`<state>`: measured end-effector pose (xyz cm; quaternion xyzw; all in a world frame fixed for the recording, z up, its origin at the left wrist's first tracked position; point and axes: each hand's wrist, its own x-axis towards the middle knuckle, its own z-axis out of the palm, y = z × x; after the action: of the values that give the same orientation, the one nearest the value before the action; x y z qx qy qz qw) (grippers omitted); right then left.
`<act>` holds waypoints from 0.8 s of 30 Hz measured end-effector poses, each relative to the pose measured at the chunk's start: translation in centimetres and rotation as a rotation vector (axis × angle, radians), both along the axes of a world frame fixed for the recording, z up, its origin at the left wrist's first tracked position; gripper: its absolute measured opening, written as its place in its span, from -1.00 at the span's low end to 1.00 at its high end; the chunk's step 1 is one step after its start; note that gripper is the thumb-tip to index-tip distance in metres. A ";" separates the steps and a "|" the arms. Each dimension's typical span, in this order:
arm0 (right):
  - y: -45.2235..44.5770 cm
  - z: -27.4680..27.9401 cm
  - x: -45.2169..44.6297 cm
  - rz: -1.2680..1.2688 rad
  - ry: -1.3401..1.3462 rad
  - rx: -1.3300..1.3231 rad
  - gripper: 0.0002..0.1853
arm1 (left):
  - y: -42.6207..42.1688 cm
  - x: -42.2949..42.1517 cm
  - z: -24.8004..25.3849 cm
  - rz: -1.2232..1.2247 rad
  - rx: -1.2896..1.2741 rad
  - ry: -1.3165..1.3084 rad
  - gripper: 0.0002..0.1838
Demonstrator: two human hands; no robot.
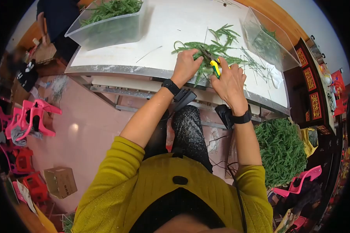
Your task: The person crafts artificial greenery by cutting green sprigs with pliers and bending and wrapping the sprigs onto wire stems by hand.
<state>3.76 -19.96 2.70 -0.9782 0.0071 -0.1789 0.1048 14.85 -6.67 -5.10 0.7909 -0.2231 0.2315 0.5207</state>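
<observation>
My left hand (186,66) is closed at the near edge of the table, thumb and fingers on a green artificial pine sprig (204,70). In my right hand (230,82) are pliers (215,68) with yellow and green handles. Their dark jaws point up and left, close to my left fingertips, over the greenery. What exactly lies between the jaws is too small to make out. More loose sprigs (225,34) spread out just beyond my hands. Thin wire stems (257,65) lie scattered to the right of them.
A clear plastic bin (112,32) holding greenery stands at the table's left, another bin (278,58) at its right. A big heap of green sprigs (280,149) sits right of me. Pink stools (35,116) and a cardboard box (61,181) are on the left floor. Another person (60,23) is at upper left.
</observation>
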 end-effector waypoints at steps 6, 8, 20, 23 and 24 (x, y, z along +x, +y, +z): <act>-0.2 -0.2 1.6 0.012 0.055 0.041 -0.46 | -0.1 -0.9 1.0 -0.050 0.077 -0.085 -0.79; -0.2 -0.5 2.2 0.015 0.087 0.066 -0.47 | -0.1 -1.1 1.3 -0.060 0.100 -0.089 -0.80; -1.2 -0.7 2.7 0.116 0.119 0.350 -0.68 | -0.1 -1.5 1.5 -0.090 0.082 -0.025 -0.82; -1.4 0.1 2.6 0.106 0.191 0.433 -0.64 | 0.0 -1.0 0.9 -0.090 0.043 -0.039 -0.79; -1.8 0.0 2.7 0.105 0.135 0.441 -0.63 | 0.0 -1.2 1.1 -0.093 0.049 -0.010 -0.78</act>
<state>6.44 -21.80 2.72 -0.9405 0.0022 -0.1015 0.3243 13.69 -6.68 -4.00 0.7910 -0.2677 0.2055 0.5103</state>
